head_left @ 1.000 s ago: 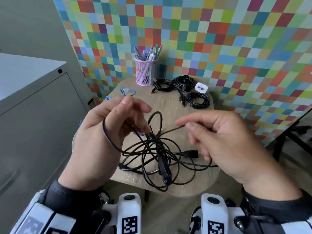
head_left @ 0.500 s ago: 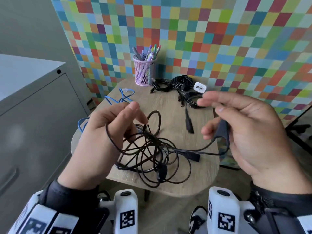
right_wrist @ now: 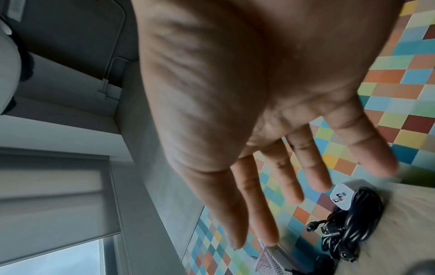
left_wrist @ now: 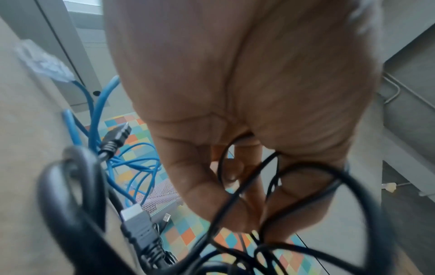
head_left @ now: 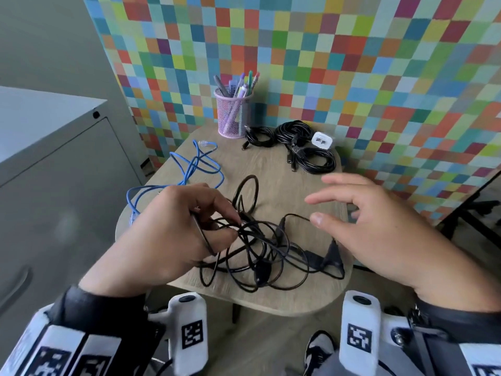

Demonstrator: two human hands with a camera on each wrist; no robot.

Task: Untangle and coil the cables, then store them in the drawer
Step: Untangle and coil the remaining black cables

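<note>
Fingers (head_left: 217, 210) of the left hand (head_left: 173, 234) are curled round several strands of the black tangle (head_left: 260, 248), pinching them near the centre of the head view; the left wrist view shows thin loops passing between thumb and fingertips. The right hand (head_left: 374, 229) is spread and released — nothing is held, and its fingers hover just above the right side of the tangle, where a black plug (head_left: 334, 256) lies on the table (head_left: 271, 169).

A free end is best found first; that plug looks the likeliest candidate. It should be drawn out loop by loop while the pinch on the left is kept light, so that knots are not pulled tight.

Toward the left of the frame a blue cable (head_left: 195, 166) lies loose and uncoiled, and at upper centre three black coils (head_left: 295, 142) and a white adapter (head_left: 321, 139) are already gathered.

One container is seen — a pink mesh cup (head_left: 233, 115) at upper centre, standing upright and filled with pens. A grey cabinet (head_left: 54, 185) fills the left edge; whether the drawer belongs to it cannot be told, and nothing is seen open.
</note>
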